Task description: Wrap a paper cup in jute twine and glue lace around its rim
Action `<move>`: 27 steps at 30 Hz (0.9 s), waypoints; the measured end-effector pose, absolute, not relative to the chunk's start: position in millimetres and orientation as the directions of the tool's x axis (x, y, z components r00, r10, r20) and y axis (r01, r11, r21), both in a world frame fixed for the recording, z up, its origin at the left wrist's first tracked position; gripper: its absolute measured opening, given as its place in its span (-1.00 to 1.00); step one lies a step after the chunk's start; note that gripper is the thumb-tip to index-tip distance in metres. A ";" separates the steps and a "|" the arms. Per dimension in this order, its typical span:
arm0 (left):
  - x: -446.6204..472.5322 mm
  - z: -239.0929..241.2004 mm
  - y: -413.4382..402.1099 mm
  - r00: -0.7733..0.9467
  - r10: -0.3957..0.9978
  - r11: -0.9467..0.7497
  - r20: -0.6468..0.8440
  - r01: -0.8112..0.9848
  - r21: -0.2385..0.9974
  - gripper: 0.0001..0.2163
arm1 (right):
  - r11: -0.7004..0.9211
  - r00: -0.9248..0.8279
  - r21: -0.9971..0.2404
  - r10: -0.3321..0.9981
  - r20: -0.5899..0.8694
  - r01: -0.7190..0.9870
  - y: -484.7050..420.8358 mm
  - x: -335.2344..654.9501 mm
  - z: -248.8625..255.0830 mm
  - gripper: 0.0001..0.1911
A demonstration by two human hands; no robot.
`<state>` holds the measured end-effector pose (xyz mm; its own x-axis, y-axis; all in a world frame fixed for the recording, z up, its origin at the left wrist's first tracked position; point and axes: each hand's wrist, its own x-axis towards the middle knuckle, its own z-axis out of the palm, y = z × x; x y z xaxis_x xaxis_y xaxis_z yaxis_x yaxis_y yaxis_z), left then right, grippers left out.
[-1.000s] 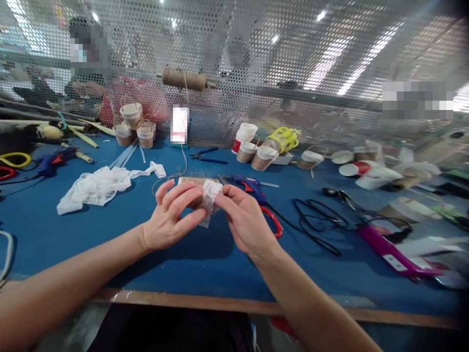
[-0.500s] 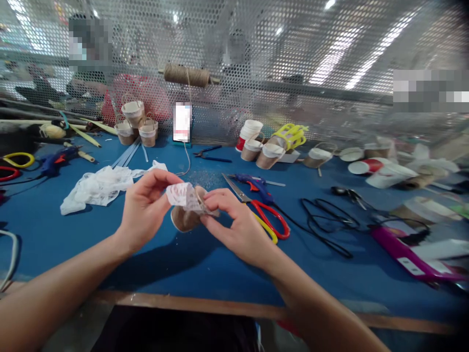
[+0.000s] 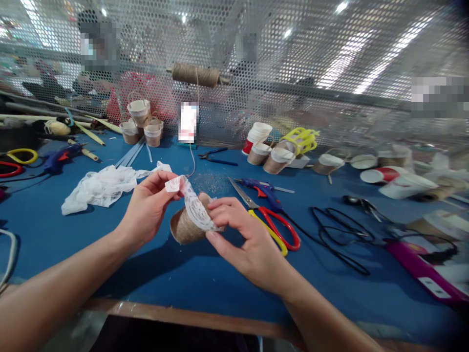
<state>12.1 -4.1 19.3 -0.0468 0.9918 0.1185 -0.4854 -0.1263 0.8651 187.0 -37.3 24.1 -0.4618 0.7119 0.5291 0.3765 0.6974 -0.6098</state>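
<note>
My left hand (image 3: pixel 146 208) pinches one end of a white lace strip (image 3: pixel 194 208) above the blue table (image 3: pixel 190 278). The strip curves down over a twine-wrapped cup (image 3: pixel 185 227) lying on its side. My right hand (image 3: pixel 244 239) holds that cup and presses the strip's other end against it with thumb and fingers. Both hands are closed.
Red-and-yellow scissors (image 3: pixel 273 222) and a blue glue gun (image 3: pixel 266 188) lie right of my hands, with black cables (image 3: pixel 339 234) beyond. A heap of white lace (image 3: pixel 100 186) sits left. Wrapped cups (image 3: pixel 141 122), a twine spool (image 3: pixel 194 74) and a mesh screen stand behind; people work beyond it.
My left hand has pulled the lace end up and to the left, stretching the strip over the cup. The cup has turned on its side in my right hand.
</note>
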 end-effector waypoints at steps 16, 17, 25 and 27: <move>13.4 15.8 -4.9 0.028 0.995 -0.074 0.096 -0.439 0.895 -0.88 | 0.750 -0.532 -0.562 0.653 0.539 0.349 -41.0 187.0 24.6 -0.86; 13.4 15.3 -5.0 0.037 0.996 -0.062 0.087 -0.438 0.897 -0.87 | 0.750 -0.532 -0.560 0.652 0.540 0.351 -41.1 187.0 24.7 -0.86; 13.1 14.3 -6.3 0.096 0.995 0.014 0.026 -0.394 0.919 -0.85 | 0.773 -0.560 -0.528 0.625 0.543 0.352 -40.9 187.4 23.6 -0.86; 13.7 15.1 -6.8 0.101 0.995 0.026 0.014 -0.388 0.921 -0.84 | 0.774 -0.565 -0.524 0.625 0.539 0.355 -41.0 187.3 23.6 -0.87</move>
